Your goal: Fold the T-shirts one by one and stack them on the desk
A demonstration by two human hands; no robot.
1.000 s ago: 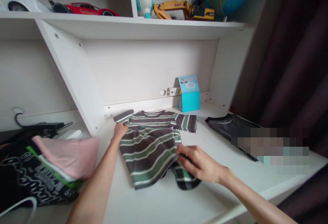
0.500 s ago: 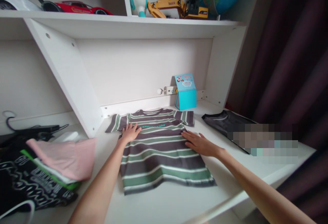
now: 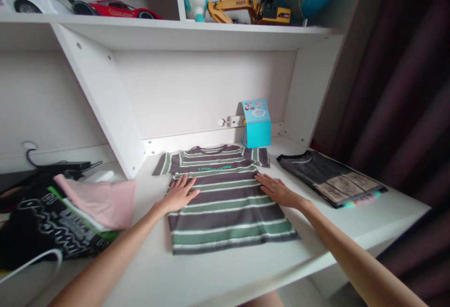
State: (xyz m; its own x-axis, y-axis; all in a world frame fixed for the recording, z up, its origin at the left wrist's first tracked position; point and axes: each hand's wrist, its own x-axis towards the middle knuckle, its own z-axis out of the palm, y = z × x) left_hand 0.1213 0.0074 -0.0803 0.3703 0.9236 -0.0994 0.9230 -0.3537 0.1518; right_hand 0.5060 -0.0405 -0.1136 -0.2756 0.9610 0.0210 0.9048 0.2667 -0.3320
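A striped T-shirt in dark grey-brown, green and white lies spread on the white desk, its collar toward the back wall and its sleeves out to the sides. On its left side rests my left hand, flat with fingers apart. My right hand lies flat at the shirt's right edge, its fingertips on the cloth and the fingers stretched out. Neither hand grips anything. Teal lettering runs across the chest, above both hands.
At right lies a folded dark shirt with a printed panel. A blue desk calendar stands behind the striped shirt. On the left are a pink garment, black printed clothing and a hanger. Overhead, a shelf carries toys and a globe.
My left hand has slid a little down the shirt's left side. The shirt's lower part, wavy before, now lies flatter. The camera view has shifted slightly.
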